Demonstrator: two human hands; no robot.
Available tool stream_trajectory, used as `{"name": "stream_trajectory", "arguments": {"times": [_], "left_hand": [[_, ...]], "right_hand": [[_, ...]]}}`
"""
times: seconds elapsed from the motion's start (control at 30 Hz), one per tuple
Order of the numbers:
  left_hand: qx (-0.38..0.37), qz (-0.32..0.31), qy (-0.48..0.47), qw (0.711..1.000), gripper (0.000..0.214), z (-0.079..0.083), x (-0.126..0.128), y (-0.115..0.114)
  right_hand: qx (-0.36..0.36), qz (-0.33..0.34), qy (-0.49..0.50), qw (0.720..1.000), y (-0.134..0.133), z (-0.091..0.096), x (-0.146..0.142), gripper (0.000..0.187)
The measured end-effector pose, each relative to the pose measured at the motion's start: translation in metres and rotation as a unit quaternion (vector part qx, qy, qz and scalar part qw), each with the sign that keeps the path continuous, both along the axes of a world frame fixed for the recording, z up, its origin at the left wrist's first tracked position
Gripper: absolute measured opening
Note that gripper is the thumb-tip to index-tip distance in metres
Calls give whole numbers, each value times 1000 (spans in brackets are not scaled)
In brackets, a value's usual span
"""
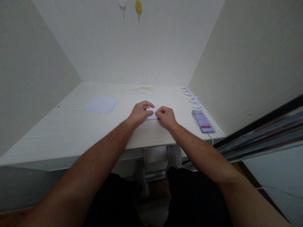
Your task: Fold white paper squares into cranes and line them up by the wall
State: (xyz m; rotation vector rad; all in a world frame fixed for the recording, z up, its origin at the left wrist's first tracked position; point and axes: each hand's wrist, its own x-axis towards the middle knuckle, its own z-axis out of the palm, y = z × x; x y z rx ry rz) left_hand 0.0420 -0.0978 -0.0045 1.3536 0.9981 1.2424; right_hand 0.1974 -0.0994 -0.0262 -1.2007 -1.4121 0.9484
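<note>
A small folded piece of white paper (pixel 151 114) lies on the white desk (pixel 71 132) in front of me. My left hand (pixel 140 113) is curled over its left side, with fingers pinched on the top edge. My right hand (pixel 166 117) pinches the paper's right side, fingers bent. The two hands almost touch over the paper, and much of the sheet is hidden beneath them.
A stack of white paper sheets (pixel 101 105) lies to the left. Several small folded paper figures (pixel 191 96) line the right wall. A phone (pixel 203 121) with a cable lies at the desk's right front. Walls close in on three sides.
</note>
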Motion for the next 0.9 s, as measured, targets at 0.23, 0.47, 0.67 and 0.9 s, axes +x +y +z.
{"name": "stream_trajectory", "arguments": {"times": [0.23,0.47,0.67,0.9], "left_hand": [[-1,11,44,999,23,-7,-2,4],[-4,-18,107,994,12,-4,-3,0],[-37,-12,20,999,19,-1,-5,1],[-103,2,-78,992,26,4,-10,5]], "right_hand": [[24,-11,-4,1000,4,-3,1,14],[45,-28,-22,998,3,-2,2,12],[8,27,77,997,3,1,-2,19],[-24,87,193,977,3,3,-1,31]]}}
